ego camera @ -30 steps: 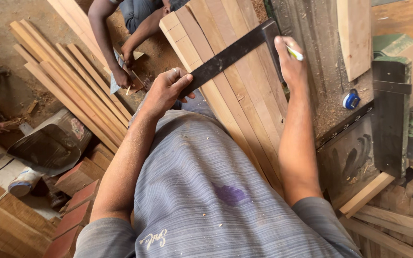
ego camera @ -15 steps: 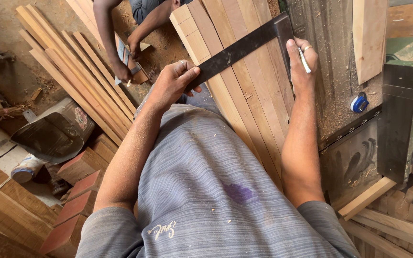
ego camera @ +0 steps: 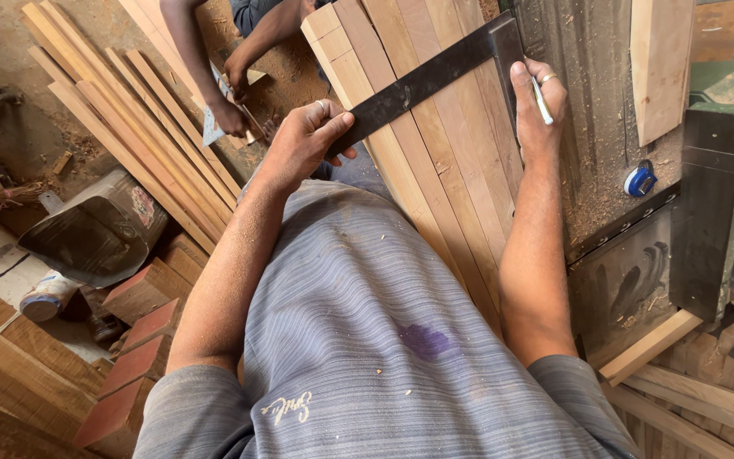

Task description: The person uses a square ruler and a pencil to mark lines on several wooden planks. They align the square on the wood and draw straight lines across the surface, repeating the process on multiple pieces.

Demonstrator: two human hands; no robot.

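Lying side by side on the workbench (ego camera: pixel 592 102), the long wooden boards (ego camera: pixel 435 153) run away from the person and serve as the landmark for all else. Across the boards, slanting from their left edge up toward their right edge, rests the dark metal square (ego camera: pixel 422 81). At the left edge of the boards the left hand (ego camera: pixel 303 136) is curled over the square's lower end, fingers closed on the blade and pressing it down. At the right edge of the boards the right hand (ego camera: pixel 537 106) lies flat against the square's thick end, thumb and forefinger pinching a pencil (ego camera: pixel 542 100). Right of the boards, on the bench, sits a small blue tape measure (ego camera: pixel 640 180). Left of the boards, another person's hands (ego camera: pixel 235 98) work over loose strips of wood (ego camera: pixel 121 110) on the ground.
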